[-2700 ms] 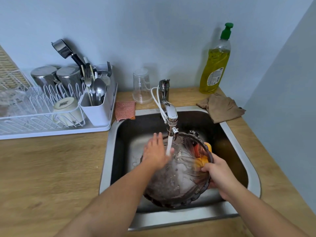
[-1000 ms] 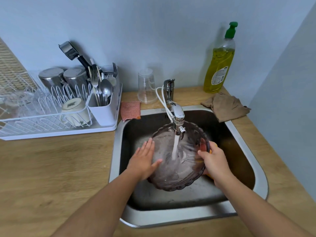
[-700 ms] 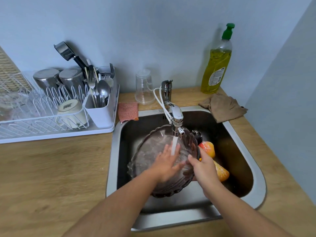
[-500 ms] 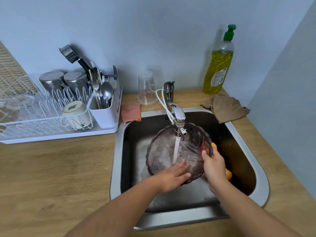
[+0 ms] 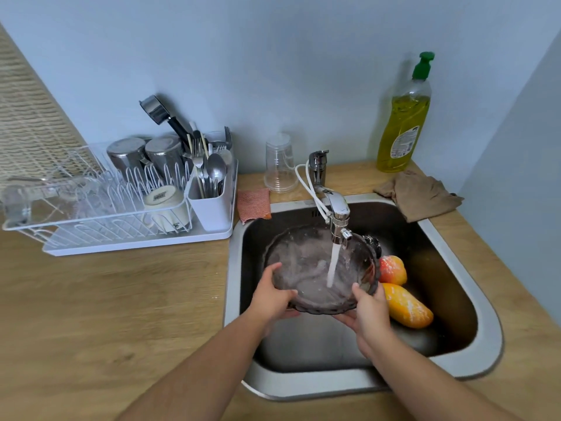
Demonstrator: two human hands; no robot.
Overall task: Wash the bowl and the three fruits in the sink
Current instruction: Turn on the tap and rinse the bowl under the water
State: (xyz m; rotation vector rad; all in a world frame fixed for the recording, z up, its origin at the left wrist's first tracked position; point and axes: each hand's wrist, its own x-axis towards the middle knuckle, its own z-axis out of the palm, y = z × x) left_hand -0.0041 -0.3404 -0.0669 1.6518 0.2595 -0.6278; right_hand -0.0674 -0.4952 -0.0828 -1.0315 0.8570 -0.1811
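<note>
- The left hand (image 5: 273, 296) grips the near left rim of the bowl (image 5: 306, 268), thumb hooked over the edge and fingers curled beneath.
- The right hand (image 5: 368, 311) holds the near right rim the same way, thumb on the edge and fingers under the base.
- The bowl, dark ribbed glass, is held tilted inside the steel sink (image 5: 303, 387), above its floor, with its open side facing up and toward the person.
- Water (image 5: 332, 265) runs from the tap (image 5: 337, 208) straight into the bowl.
- Just right of the bowl, two fruits lie on the sink floor: a yellow-orange fruit (image 5: 405, 305) nearer, a red-orange fruit (image 5: 391, 270) touching it behind.
- A dark round thing (image 5: 372, 243) shows behind the bowl's far rim; what it is cannot be told.
- On the wooden counter (image 5: 106, 314) behind the sink lie a pink cloth (image 5: 253, 203), an upturned clear cup (image 5: 279, 164) and a brown rag (image 5: 420, 197).
- A dish rack (image 5: 91, 214) stands at the left and a soap bottle (image 5: 403, 123) at the wall on the right.
</note>
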